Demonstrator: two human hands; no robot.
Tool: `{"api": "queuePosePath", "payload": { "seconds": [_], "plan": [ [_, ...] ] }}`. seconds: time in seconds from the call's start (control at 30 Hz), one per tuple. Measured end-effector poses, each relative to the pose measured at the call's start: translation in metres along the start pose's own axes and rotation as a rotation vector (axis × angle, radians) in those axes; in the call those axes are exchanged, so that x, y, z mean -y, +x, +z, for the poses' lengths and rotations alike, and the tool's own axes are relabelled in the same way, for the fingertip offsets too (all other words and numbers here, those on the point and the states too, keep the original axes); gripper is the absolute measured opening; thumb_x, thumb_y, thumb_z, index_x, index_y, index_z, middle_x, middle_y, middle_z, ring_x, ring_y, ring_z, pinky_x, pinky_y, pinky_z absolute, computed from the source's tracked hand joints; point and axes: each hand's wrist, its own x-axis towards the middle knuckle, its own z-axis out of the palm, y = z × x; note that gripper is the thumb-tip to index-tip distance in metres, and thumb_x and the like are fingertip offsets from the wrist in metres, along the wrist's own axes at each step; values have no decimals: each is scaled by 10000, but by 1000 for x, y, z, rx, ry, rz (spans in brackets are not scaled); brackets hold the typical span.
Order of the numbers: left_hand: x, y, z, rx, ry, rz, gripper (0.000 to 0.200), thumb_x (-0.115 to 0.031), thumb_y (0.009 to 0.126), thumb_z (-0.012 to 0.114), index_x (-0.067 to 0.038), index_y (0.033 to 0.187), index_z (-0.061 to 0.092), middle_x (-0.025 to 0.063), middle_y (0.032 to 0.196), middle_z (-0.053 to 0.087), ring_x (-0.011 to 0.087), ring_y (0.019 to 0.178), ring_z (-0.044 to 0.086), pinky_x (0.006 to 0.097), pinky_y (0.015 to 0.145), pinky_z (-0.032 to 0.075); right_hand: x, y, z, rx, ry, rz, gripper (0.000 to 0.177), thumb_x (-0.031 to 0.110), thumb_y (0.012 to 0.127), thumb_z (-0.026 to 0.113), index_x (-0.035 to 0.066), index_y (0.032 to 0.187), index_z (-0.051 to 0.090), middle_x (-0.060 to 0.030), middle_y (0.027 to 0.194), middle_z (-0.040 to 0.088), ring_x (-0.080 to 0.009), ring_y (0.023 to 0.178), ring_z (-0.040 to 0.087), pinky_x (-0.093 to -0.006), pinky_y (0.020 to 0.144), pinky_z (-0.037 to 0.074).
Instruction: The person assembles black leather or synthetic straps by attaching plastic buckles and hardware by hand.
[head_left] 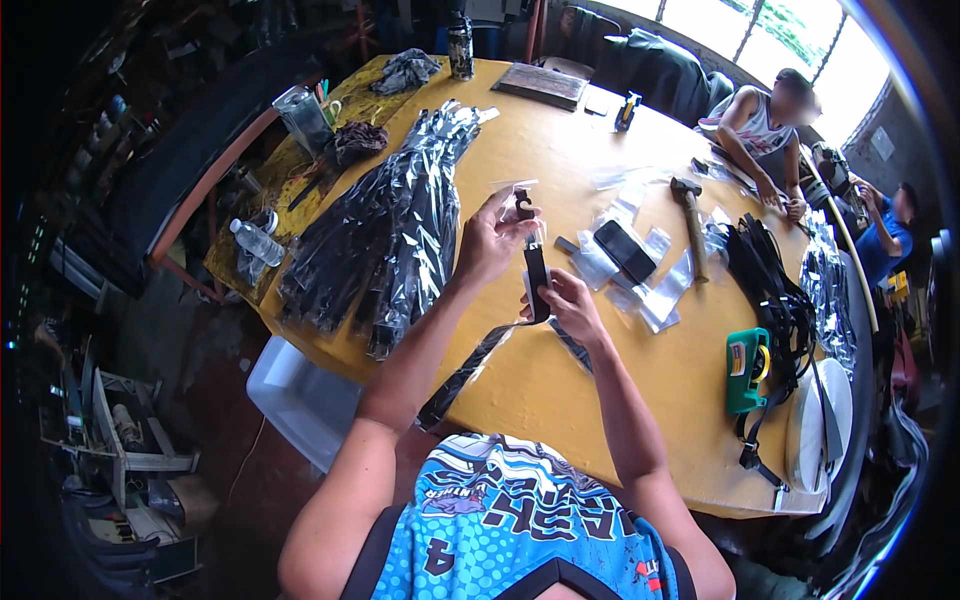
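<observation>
Over the front of the table, both my hands hold one black strap (537, 270). My left hand (489, 240) pinches its upper end, by a dark hook-shaped fitting (524, 203) with clear plastic around it. Lower down, my right hand (570, 308) is closed around the strap's folded part. From there a plastic-wrapped length (468, 372) trails down left past the table's front edge. To the left of my hands lies a big bundle of plastic-wrapped black straps (400, 215). Clear plastic bags (668, 295) and a black phone (624, 250) lie to the right.
A hammer (692, 228), a green tape dispenser (744, 372), loose black straps (765, 290) and a white roll (810, 425) are on the table's right side. A water bottle (257, 243) is at left. A person (752, 125) sits at the far right edge; another person (880, 235) is beyond.
</observation>
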Motion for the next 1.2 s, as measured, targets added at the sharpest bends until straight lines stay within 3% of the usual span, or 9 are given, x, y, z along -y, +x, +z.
{"api": "queuePosePath", "payload": {
  "seconds": [0.33, 0.4, 0.63, 1.0, 1.2],
  "plan": [
    [21, -5, 2, -39, 135, -79, 498, -6, 751, 661, 6, 1190, 428, 124, 891, 651, 147, 795, 638, 240, 717, 500, -3, -2, -1, 2, 97, -13, 207, 86, 909, 451, -30, 1078, 476, -130, 855, 609, -200, 726, 630, -304, 669, 520],
    [32, -5, -1, 17, 5, -108, 465, -14, 756, 662, 28, 1161, 436, 136, 880, 650, 147, 789, 638, 239, 707, 503, -7, -1, -2, 3, 99, -19, 206, 90, 910, 450, -30, 1076, 475, -130, 858, 610, -199, 733, 629, -303, 672, 519],
    [45, -18, 0, 100, -36, -229, 386, 12, 787, 618, 39, 1125, 434, 130, 919, 646, 174, 844, 640, 249, 752, 512, -13, 5, -4, -21, 61, -68, 204, 80, 894, 487, -34, 1063, 477, -119, 872, 614, -190, 755, 624, -293, 684, 507],
    [44, -22, 22, -58, -276, -208, 283, 36, 796, 591, 6, 1040, 449, 152, 956, 627, 214, 871, 635, 280, 715, 538, -24, 12, -5, -26, 107, -60, 187, 74, 885, 502, -44, 1030, 502, -103, 876, 621, -168, 761, 619, -282, 693, 506],
    [61, -28, 9, 60, -83, -284, 275, 22, 795, 598, -2, 1051, 502, 109, 894, 639, 151, 790, 629, 247, 646, 522, -20, 10, -3, -113, 117, -78, 245, 77, 876, 522, -43, 1075, 446, -127, 877, 625, -177, 762, 627, -291, 692, 511]
  ]
}}
